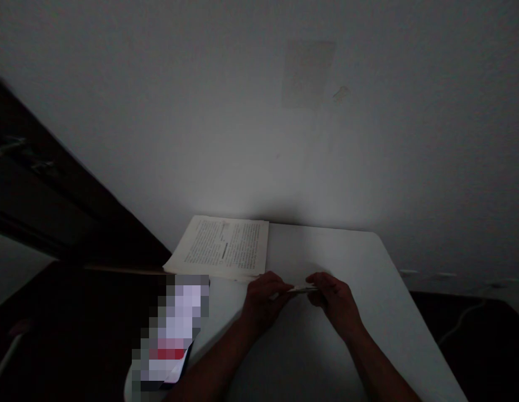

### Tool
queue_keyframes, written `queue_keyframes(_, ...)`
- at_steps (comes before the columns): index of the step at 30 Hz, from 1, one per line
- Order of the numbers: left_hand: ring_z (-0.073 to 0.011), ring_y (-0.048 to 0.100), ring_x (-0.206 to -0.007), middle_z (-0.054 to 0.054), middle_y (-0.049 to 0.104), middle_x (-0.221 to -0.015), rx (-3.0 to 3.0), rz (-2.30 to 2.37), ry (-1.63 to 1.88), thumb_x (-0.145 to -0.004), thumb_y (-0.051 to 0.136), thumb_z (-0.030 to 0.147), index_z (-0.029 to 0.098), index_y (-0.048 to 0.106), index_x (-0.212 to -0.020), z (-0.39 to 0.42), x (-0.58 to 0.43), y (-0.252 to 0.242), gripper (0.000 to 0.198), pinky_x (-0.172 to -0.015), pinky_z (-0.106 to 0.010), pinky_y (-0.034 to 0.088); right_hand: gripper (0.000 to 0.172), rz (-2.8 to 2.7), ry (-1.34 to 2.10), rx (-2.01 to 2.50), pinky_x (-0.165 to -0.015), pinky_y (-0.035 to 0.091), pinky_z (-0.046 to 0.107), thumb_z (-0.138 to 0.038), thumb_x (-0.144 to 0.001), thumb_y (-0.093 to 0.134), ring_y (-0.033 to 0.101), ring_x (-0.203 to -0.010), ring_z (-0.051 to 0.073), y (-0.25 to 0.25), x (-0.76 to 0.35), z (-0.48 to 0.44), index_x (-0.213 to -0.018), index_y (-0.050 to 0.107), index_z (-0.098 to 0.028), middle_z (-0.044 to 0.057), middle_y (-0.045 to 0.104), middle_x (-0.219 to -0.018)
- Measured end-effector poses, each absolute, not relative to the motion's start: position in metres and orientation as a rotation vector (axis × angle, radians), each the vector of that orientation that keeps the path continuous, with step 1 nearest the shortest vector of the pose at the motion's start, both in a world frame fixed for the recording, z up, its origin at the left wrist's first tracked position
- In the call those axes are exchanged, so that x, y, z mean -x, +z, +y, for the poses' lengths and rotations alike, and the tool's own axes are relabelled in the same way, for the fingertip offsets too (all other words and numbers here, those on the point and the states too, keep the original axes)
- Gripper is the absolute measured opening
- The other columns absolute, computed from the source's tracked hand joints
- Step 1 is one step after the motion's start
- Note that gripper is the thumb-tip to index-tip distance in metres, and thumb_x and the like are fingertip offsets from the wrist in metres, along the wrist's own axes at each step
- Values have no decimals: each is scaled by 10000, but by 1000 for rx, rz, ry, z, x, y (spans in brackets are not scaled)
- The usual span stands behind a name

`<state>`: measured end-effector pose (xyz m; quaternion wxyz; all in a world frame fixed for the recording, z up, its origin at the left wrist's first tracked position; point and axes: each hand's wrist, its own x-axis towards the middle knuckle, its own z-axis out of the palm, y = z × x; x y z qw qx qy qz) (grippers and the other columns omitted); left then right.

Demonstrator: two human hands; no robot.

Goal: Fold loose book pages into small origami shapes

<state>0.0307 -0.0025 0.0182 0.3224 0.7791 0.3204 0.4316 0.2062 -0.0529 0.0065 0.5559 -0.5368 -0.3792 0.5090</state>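
Above the middle of the white table (322,250), both hands hold a thin, flat, pale strip (303,290), seen nearly edge-on; it looks like folded paper, but the dim light hides its details. My left hand (263,298) is closed, pinching the strip's left end between thumb and fingers. At its right end, my right hand (334,295) is closed on it too, with the fingers curled over. A stack of printed sheets (225,245) lies just beyond my left hand, at the table's back left.
A phone with a lit, blurred screen (171,329) is at the table's left edge, beside my left forearm. The white wall (225,139) rises directly behind the table. A dark door (45,184) is at the left, and a pale cable (462,318) hangs at the right.
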Motion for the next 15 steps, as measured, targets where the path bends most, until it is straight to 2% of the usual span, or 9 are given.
queue_keyframes(5, -108, 526, -546, 10, 585, -571, -1734, 1058, 961, -708, 675, 350, 166, 660, -608, -4, -31, 22, 210, -537, -210, 399, 347, -1091, 994, 1397, -436, 331, 230, -481, -810, 506, 416, -450, 101, 11, -205, -58, -763, 622, -157, -31, 480, -484)
queue_keyframes(8, -105, 507, -549, 21, 561, -567, -1563, 1035, 871, -694, 673, 355, 149, 639, -618, -5, -34, 19, 222, -534, -204, 392, 354, -1105, 862, 1519, -420, 329, 219, -480, -810, 499, 416, -430, 99, 15, -203, -60, -675, 608, -171, -42, 447, -448)
queue_keyframes(12, -117, 518, -574, 6, 583, -632, -1443, 922, 766, -734, 619, 405, 140, 649, -777, -8, -40, 18, 270, -538, -212, 405, 379, -1133, 812, 1612, -385, 298, 207, -492, -809, 490, 394, -394, 92, 21, -200, -61, -606, 563, -181, -48, 424, -424)
queue_keyframes(15, -103, 469, -529, 20, 530, -564, -1544, 989, 748, -793, 530, 438, 139, 636, -694, -9, -41, 22, 333, -511, -204, 369, 396, -1196, 791, 1633, -382, 300, 207, -501, -817, 468, 401, -384, 95, 23, -198, -60, -605, 567, -182, -46, 430, -413)
